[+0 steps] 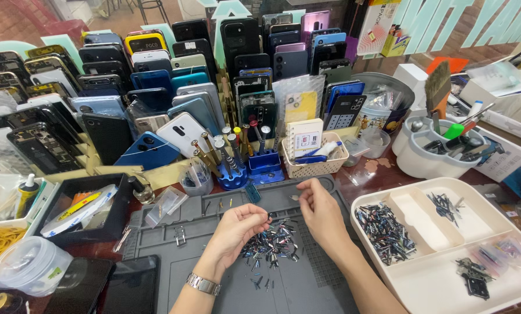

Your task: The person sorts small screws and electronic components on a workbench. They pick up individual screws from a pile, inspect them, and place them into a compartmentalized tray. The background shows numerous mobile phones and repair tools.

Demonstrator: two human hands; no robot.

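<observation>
I have both hands over the grey mat [307, 285] at the middle of the worktop. My left hand [237, 229] curls above the pile of small metal pieces [272, 243], its grip pinched together on one piece at the fingertips. My right hand [318, 209] sits just beside the pile toward the mat's far edge, and its grip is closed on a tiny pale bit between thumb and forefinger. At the right edge lies a white divided tray [446, 285] holding more pieces. Along the far side stand rows of phone backs [156, 93], a blue screwdriver stand [232, 174] and a small basket [315, 166].
</observation>
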